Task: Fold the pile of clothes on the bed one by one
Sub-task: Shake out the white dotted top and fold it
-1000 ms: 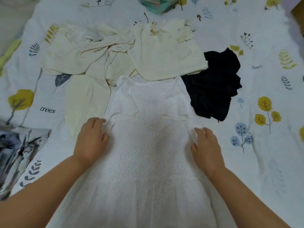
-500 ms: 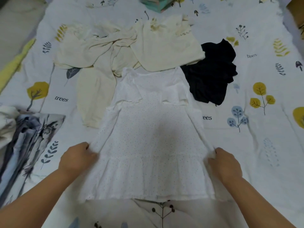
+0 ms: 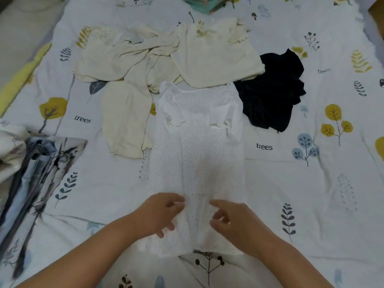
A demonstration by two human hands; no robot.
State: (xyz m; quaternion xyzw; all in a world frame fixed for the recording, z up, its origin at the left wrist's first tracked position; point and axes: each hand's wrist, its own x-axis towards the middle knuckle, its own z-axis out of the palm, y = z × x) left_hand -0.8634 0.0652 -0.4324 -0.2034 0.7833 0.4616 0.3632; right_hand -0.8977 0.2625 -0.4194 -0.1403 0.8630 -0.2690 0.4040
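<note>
White dotted dress [image 3: 197, 163] lies flat on the bedsheet [image 3: 291, 194], both side edges folded in to a narrow strip whose long axis runs straight away from the fingers, hem nearest them, neckline far beyond. Left hand [image 3: 160, 215] and right hand [image 3: 232, 221] rest on the skirt end, fingers loosely curled and apparently pinching cloth (hard to confirm). Both sit equally near the hem, so lifting it away toward the neckline looks the likely fold.

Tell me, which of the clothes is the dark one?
The black garment, crumpled right of the white dress. The other clothes are cream or white.
</note>
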